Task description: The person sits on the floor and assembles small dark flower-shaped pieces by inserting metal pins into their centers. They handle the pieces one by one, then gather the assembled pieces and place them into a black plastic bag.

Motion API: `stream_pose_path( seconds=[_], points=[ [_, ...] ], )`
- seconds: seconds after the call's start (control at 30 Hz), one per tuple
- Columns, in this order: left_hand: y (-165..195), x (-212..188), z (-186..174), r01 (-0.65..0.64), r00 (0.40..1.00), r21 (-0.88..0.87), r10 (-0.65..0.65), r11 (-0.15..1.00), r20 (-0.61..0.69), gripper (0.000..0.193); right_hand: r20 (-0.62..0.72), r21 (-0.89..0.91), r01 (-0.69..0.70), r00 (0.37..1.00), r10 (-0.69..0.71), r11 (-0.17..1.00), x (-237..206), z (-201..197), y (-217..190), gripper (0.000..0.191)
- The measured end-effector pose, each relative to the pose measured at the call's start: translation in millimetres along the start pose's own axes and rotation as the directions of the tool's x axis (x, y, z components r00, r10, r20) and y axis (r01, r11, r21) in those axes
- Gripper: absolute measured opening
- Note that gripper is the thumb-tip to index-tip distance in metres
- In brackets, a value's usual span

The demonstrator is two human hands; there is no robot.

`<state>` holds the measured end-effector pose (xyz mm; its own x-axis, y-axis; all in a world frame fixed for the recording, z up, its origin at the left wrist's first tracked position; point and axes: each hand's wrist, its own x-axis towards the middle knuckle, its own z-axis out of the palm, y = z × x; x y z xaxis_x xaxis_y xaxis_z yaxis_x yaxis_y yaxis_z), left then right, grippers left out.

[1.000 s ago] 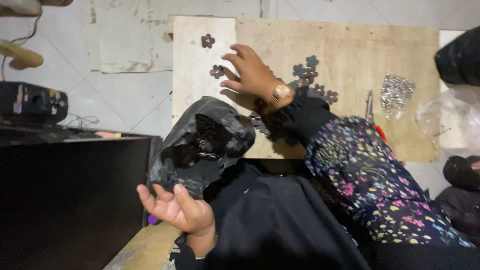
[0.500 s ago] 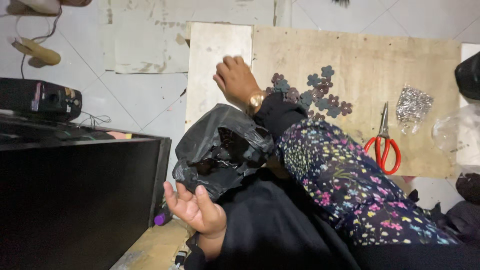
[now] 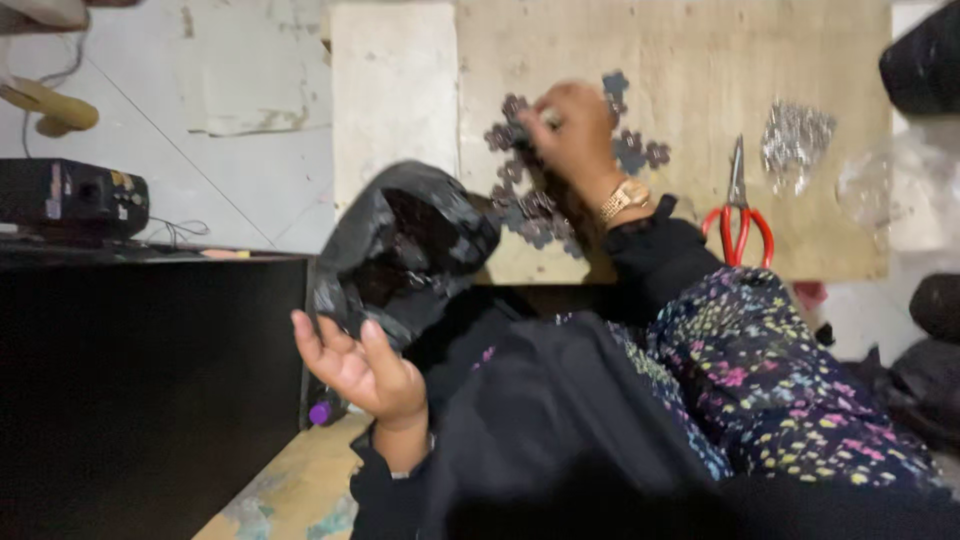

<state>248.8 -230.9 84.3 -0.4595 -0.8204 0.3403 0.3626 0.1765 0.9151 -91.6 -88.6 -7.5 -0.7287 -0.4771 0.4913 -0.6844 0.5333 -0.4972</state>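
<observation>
My right hand (image 3: 572, 132) rests on a wooden board (image 3: 690, 60) with its fingers curled down onto a cluster of dark flower-shaped pieces (image 3: 530, 205). Blur hides whether it pinches one. A gold watch sits on that wrist, above a black cuff and a flowered sleeve. My left hand (image 3: 358, 368) is palm up with its fingers apart and nothing in it, just below the crumpled black plastic bag (image 3: 400, 245), whose mouth gapes toward me. Its fingertips are close to the bag's lower edge.
Red-handled scissors (image 3: 738, 215) lie on the board right of my wrist, and a pile of small silvery bits (image 3: 795, 135) lies beyond them. A clear plastic bag (image 3: 890, 180) is at the right edge. A black cabinet (image 3: 150, 380) and a dark box (image 3: 70, 195) stand at the left.
My right hand moved from the board's left part back to the cluster of dark pieces and curled its fingers down. The view shifted left. My left hand stayed palm up.
</observation>
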Motion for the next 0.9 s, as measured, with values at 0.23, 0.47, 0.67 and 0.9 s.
stream_pose_path(
  seconds=[0.23,0.47,0.67,0.9],
  points=[
    [-4.0,14.8,12.6,-0.023,0.995,-0.078,0.031,0.997,0.092,0.068,0.307,-0.205,-0.270,0.895,0.323,0.941,-8.9,-29.6,12.0,0.094],
    [-16.0,68.5,54.7,-0.088,0.967,-0.053,0.098,0.995,0.236,0.069,0.405,-0.207,-0.099,0.897,0.177,0.973,-39.0,-15.4,-50.3,0.093],
    [-1.4,85.9,84.3,-0.010,0.939,-0.264,0.100,0.964,0.330,0.072,0.160,-0.040,0.029,0.987,-0.022,0.999,-63.1,-3.2,-24.8,0.048],
    [3.0,47.5,78.5,0.078,0.946,-0.193,-0.011,0.978,0.324,0.077,-0.102,0.127,0.011,0.995,0.002,0.992,-47.3,5.2,23.2,0.028]
  ],
)
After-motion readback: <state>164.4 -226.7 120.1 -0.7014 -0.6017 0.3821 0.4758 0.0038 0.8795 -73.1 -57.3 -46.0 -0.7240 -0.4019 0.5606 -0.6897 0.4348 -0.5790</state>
